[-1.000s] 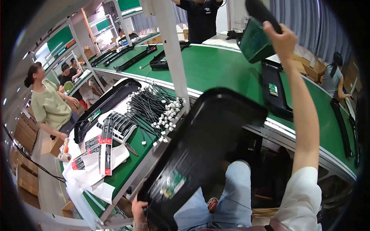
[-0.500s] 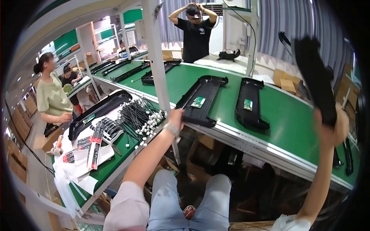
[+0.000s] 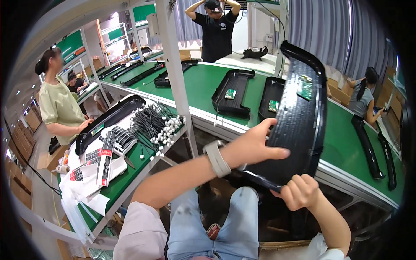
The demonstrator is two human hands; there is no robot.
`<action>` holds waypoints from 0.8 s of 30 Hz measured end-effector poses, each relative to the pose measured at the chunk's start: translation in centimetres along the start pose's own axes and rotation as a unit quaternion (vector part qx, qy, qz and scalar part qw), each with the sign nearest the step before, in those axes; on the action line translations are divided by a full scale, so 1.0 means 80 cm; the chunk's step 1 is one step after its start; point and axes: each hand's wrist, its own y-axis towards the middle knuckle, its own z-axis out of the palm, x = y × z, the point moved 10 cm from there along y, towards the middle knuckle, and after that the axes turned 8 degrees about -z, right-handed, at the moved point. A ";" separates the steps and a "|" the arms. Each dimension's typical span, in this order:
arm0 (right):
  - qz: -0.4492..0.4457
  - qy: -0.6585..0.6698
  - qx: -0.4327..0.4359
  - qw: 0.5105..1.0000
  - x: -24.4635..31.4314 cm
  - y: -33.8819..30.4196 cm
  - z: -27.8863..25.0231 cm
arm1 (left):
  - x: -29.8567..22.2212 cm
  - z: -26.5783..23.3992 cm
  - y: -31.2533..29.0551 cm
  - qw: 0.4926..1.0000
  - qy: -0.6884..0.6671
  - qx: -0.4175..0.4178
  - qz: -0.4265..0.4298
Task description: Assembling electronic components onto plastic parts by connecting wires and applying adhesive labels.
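My right hand is closed on the lower edge of a long black plastic housing, which stands tilted up in front of me over the conveyor's near edge. A small green circuit board lies inside its upper part. At the housing's left side is my left hand, thumb and fingers apart, the thumb overlapping the panel in view. Whether it touches the housing is hard to tell. Behind, on the green belt, lie two similar housings, one left housing and one partly hidden housing, each with a green board.
A side table at left bears black cables with white connectors, printed label strips and another housing. A white post rises beside the belt. Narrow black parts lie at right. Several people are nearby, one person at left.
My right hand has brought the raised housing down and leftward, its inside now showing. My left hand has left the belt housing and moved right to the held one. The left person's hand reaches the side-table housing.
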 end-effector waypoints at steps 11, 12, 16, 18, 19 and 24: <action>-0.045 0.156 0.135 0.977 0.147 0.092 -0.007 | 0.126 -0.026 -0.186 0.995 0.060 -0.082 -0.006; -0.059 0.132 0.135 0.980 0.137 0.099 -0.014 | 0.133 -0.030 -0.204 0.996 0.066 -0.062 0.021; -0.035 0.129 0.202 0.970 0.127 0.065 0.017 | 0.170 -0.044 -0.280 0.987 0.160 0.020 0.017; -0.055 0.222 0.235 0.945 0.175 0.032 0.044 | 0.195 -0.030 -0.307 0.961 0.257 0.101 -0.017; -0.074 0.287 0.244 0.923 0.214 0.018 0.051 | 0.212 -0.035 -0.315 0.962 0.254 0.098 -0.019; -0.109 0.383 0.149 0.905 0.342 0.027 0.090 | 0.343 -0.018 -0.349 0.946 0.285 0.125 -0.085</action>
